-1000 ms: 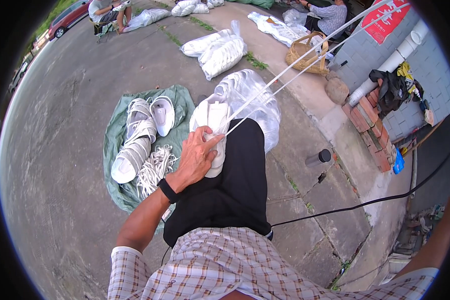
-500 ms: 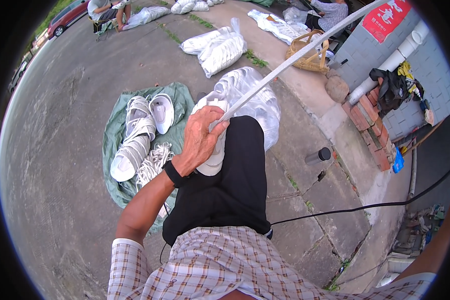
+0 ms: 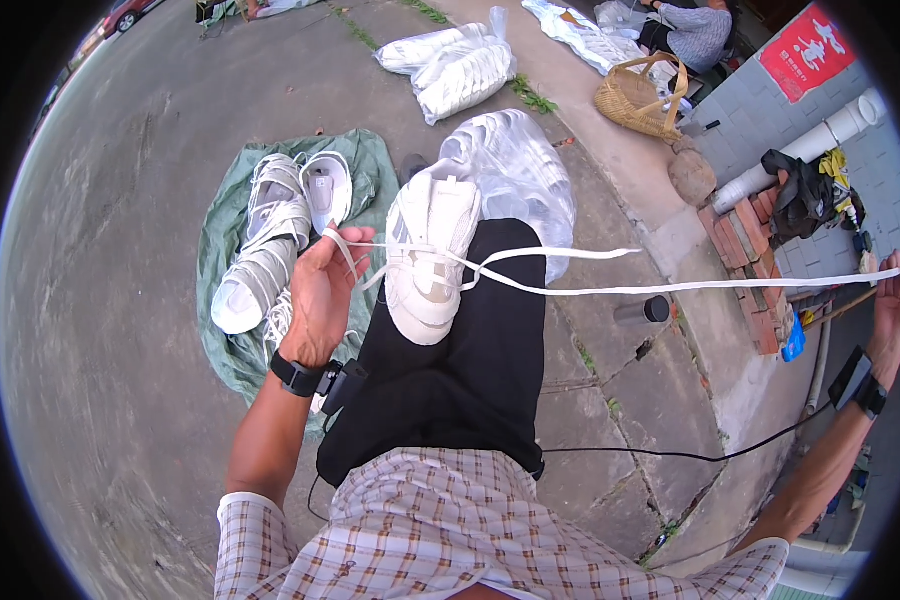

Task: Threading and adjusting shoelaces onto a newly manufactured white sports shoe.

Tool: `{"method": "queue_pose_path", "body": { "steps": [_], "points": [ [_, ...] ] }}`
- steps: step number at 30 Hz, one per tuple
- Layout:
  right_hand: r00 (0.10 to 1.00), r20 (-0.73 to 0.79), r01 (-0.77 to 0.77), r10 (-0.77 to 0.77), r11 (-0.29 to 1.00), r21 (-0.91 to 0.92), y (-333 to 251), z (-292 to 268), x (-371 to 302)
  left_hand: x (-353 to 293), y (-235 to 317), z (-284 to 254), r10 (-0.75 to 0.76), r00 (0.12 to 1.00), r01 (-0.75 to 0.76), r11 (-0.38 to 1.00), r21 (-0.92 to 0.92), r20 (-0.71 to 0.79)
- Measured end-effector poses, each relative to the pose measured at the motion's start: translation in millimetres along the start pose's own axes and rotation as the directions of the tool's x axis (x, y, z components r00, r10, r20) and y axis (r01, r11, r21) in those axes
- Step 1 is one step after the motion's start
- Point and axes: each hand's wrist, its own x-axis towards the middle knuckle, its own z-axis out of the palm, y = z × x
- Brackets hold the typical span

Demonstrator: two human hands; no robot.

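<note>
A white sneaker [image 3: 430, 215] rests on my black-trousered thigh, its toe toward me. A long white shoelace [image 3: 710, 287] runs from the shoe out to the far right. There my right hand [image 3: 890, 315] grips its end with the arm stretched wide. Left of the shoe, my left hand [image 3: 320, 300] pinches another part of the lace, which loops over the fingers. A second lace strand, curved and loose, hangs in the air right of the shoe. On the green sheet [image 3: 365, 160] beside my left hand lie several white shoes [image 3: 275, 240] and a bundle of white laces, partly hidden.
Transparent bags of white shoes [image 3: 515, 165] lie beyond my knee, with another bag [image 3: 460, 80] farther off. A dark-lidded bottle [image 3: 642, 311] stands at right, near stacked bricks [image 3: 745, 250]. A wicker basket [image 3: 638, 100] and a seated person [image 3: 695, 35] are at the far right.
My left hand has moved off the shoe to its left, drawing lace. My right hand has come into view at far right. The lace, earlier slanting up and right, now runs nearly level.
</note>
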Motion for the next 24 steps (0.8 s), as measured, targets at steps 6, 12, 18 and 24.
{"method": "queue_pose_path", "body": {
  "steps": [6, 12, 18, 24],
  "points": [
    [0.917, 0.249, -0.361, 0.312, 0.914, 0.185, 108.5, -292.2, 122.2, 25.4, -39.0, -90.6, -0.449, 0.894, 0.293, 0.59, -0.753, -0.004],
    [0.887, -0.121, -0.462, 0.446, 0.866, -0.19, 234.4, -173.6, -22.1, 0.7, 6.9, -229.0, -0.594, 0.597, 0.276, 0.784, -0.557, -0.54],
    [0.641, 0.524, -0.326, 0.561, 0.817, -0.476, 200.9, 81.9, -243.4, 8.2, -11.6, -165.9, 0.206, 0.708, 0.298, 0.78, 0.55, -0.676],
    [0.406, 0.871, 0.087, 0.278, 0.936, -0.34, 216.5, 180.8, -355.1, 18.3, 6.1, -48.1, 0.218, 0.959, 0.053, 0.484, 0.874, -0.179]
  ]
}}
